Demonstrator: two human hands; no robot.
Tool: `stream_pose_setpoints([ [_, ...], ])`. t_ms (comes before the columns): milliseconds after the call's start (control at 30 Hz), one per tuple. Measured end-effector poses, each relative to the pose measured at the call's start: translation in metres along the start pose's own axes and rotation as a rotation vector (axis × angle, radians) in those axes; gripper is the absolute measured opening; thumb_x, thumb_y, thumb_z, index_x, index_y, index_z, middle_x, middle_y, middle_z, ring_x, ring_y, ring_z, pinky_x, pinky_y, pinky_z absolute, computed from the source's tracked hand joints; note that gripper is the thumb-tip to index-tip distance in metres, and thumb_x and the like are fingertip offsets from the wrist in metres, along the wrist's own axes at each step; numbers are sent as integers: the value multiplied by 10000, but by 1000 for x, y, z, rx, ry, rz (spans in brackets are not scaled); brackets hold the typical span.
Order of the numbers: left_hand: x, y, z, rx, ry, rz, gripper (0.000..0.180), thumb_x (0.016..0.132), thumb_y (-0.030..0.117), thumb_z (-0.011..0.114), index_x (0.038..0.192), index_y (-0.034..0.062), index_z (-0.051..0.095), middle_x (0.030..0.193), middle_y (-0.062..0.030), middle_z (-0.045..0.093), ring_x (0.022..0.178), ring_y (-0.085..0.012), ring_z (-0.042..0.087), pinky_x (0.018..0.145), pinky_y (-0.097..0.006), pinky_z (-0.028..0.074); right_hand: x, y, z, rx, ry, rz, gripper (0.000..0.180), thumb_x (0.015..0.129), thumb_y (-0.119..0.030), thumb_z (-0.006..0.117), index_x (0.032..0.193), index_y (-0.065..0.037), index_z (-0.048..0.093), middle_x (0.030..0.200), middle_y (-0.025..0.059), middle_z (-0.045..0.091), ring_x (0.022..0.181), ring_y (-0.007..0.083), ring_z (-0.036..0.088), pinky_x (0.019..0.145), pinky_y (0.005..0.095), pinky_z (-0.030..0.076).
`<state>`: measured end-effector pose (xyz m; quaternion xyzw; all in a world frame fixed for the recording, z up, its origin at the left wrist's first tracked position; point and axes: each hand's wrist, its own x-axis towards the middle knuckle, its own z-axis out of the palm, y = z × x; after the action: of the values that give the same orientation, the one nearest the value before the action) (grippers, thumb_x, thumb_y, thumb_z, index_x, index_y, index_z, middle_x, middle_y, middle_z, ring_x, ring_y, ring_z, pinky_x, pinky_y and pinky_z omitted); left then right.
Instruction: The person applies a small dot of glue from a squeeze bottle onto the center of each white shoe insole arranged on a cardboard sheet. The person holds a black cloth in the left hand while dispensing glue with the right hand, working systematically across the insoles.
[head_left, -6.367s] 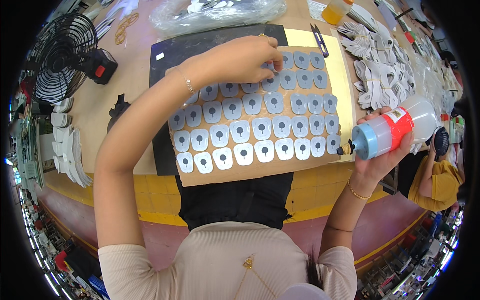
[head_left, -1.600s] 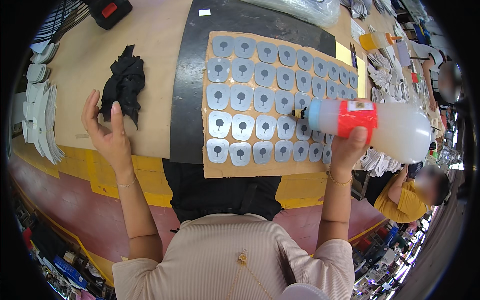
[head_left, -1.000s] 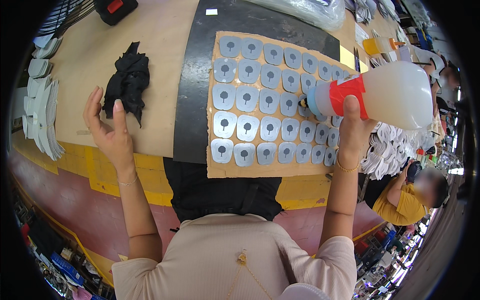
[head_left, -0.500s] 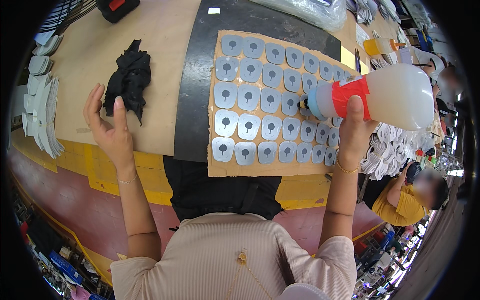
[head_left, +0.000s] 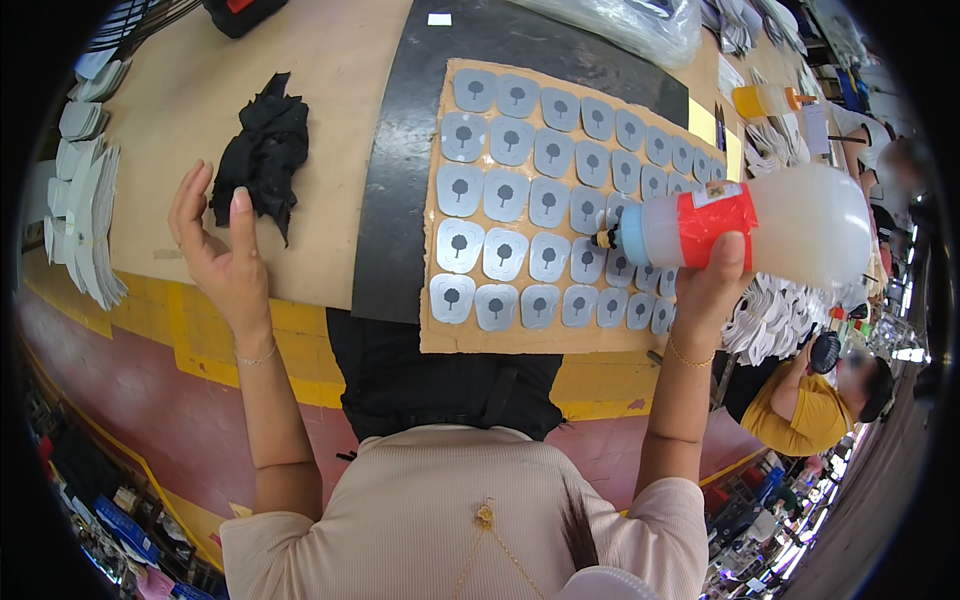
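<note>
A large squeeze bottle (head_left: 800, 225) of cloudy pale liquid is in my right hand (head_left: 712, 290). It lies tipped almost level, its pale blue cap and dark nozzle pointing left over a cardboard sheet (head_left: 432, 335). Rows of rounded grey patches (head_left: 505, 195), each with a dark tree shape, cover that cardboard. The nozzle is over patches right of the middle; whether it touches one I cannot tell. My left hand (head_left: 222, 250) hovers open at the left, fingers spread and holding nothing, close to a crumpled black cloth (head_left: 262, 155) on the table.
Under the cardboard lies a black mat (head_left: 385, 230). Stacks of white cut pieces (head_left: 95, 225) line the table's left edge, with more white pieces (head_left: 765, 320) at the right. A bottle of yellow liquid (head_left: 762, 100) lies far right. A person in yellow (head_left: 800, 405) sits at the right.
The bottle and my right hand have shifted toward me, taking the nozzle nearer my body and slightly left. My left hand stays open in nearly the same place.
</note>
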<state>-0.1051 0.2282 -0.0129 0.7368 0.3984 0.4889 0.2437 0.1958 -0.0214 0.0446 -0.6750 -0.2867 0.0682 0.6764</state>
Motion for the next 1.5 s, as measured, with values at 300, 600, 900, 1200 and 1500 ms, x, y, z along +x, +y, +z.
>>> stream_pose_setpoints([
  [300, -1, -2, -1, 25, 7, 6, 334, 888, 86, 642, 1212, 47, 572, 1285, -107, 540, 1183, -223, 495, 993, -337, 371, -10, -2, 8, -154, -108, -65, 753, 739, -482, 786, 1218, 11, 476, 1131, 122, 566, 990, 222, 599, 832, 350, 540],
  [600, 0, -3, -1, 21, 9, 4, 330, 881, 93, 653, 1197, 37, 574, 1284, -126, 530, 1192, -243, 494, 1018, -353, 373, -4, 3, 15, -75, -31, -43, 725, 725, -430, 818, 1205, 9, 497, 1107, 114, 584, 968, 198, 608, 829, 337, 538],
  [900, 0, -2, -2, 51, 11, 9, 321, 881, 94, 652, 1190, 42, 581, 1271, -126, 540, 1189, -250, 498, 1018, -357, 376, 4, 4, 22, -227, -109, -136, 630, 718, -349, 842, 1160, -8, 550, 1088, 87, 594, 957, 190, 607, 821, 323, 528],
  [1200, -1, -3, -2, 46, 11, 14, 314, 884, 96, 648, 1187, 44, 587, 1272, -126, 539, 1192, -253, 497, 1023, -363, 374, 18, -5, 26, 69, 12, -33, 565, 760, -317, 811, 1151, -1, 553, 1080, 83, 593, 961, 181, 594, 835, 320, 510],
  [1500, 1, -1, -2, 52, 1, 16, 306, 881, 88, 648, 1179, 44, 592, 1274, -127, 538, 1192, -254, 497, 1027, -363, 366, 28, -8, 31, -295, -79, -117, 573, 716, -314, 848, 1125, -12, 584, 1059, 85, 622, 943, 181, 614, 832, 319, 520],
])
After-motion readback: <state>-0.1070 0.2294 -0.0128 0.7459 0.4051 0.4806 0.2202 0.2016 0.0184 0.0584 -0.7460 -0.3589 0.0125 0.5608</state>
